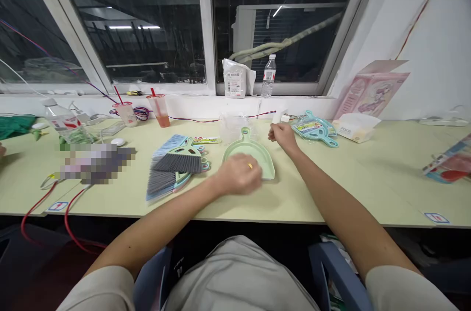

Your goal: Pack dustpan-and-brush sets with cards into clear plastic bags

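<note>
A pale green dustpan lies on the table in front of me, its handle pointing toward the window. Over its near left part is my left hand, closed and blurred by motion. A small yellow spot shows at its fingers; I cannot make out what it is. My right hand is curled closed just right of the dustpan, apart from it, and whatever it may hold is hidden. Left of the dustpan lies a pile of hand brushes with grey and blue bristles. Crumpled clear plastic lies behind the dustpan.
Wrapped blue dustpans lie at the right, beside a tissue pack and a pink box. Two drink cups and a large bottle stand at the left. Another person's hand shows at the far left edge.
</note>
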